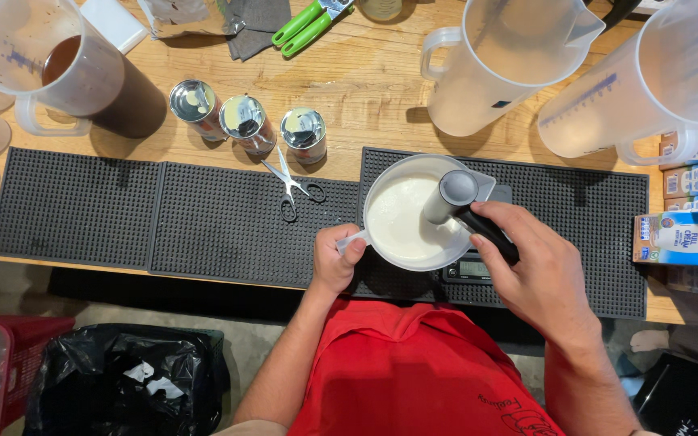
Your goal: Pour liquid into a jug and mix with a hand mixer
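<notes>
Clearly the mixing step is in hand: the right hand is wrapped tightly around the black handle of a grey and black handheld blender, whose head is sunk in the white milky liquid. The left hand pinches the handle of the white plastic jug, which stands on a small black scale on the black rubber mat of the wooden bench. I judge the next move needs the jug held firm and the blender kept low, to avoid splashing.

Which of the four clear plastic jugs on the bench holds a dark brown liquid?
The jug at the far left corner; it alone holds dark brown liquid. The jug in the hands holds white liquid, and the two at the right look empty.
</notes>
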